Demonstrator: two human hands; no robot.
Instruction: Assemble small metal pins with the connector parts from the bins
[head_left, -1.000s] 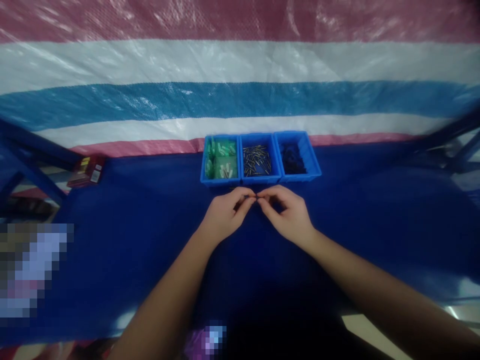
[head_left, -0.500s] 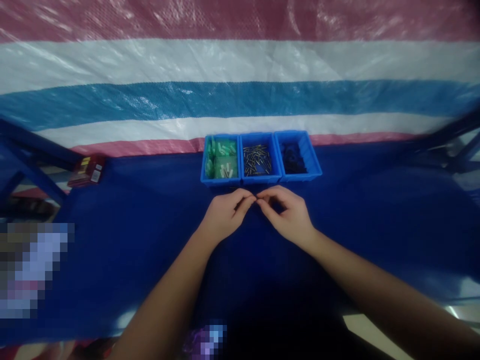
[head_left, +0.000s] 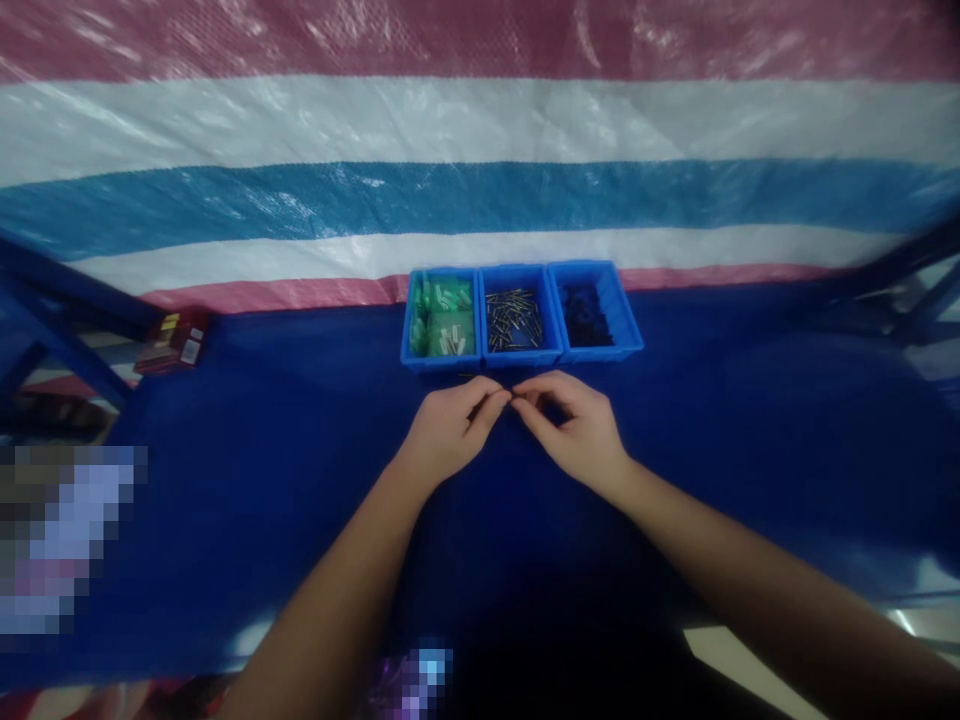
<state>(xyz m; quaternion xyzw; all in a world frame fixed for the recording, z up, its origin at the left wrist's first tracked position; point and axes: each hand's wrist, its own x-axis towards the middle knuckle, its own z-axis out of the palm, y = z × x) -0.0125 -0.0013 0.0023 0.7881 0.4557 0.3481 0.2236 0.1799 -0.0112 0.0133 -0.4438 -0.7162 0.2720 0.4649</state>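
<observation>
My left hand [head_left: 457,425] and my right hand [head_left: 574,425] meet fingertip to fingertip just in front of three blue bins. Both are closed in a pinch; whatever lies between the fingertips is too small and dark to name. The left bin [head_left: 441,364] holds green plastic bags with small pale pieces. In the middle bin [head_left: 523,357] lie many thin metal pin-like parts [head_left: 514,318]. Dark pieces [head_left: 586,318], hard to make out, fill the bottom of the right bin [head_left: 624,315].
The bins stand on a blue tabletop [head_left: 285,420], against a striped plastic sheet [head_left: 480,120]. A dark red box [head_left: 174,340] sits at the back left. Blue frame posts rise at both sides. Blurred-out patches cover the left edge and bottom.
</observation>
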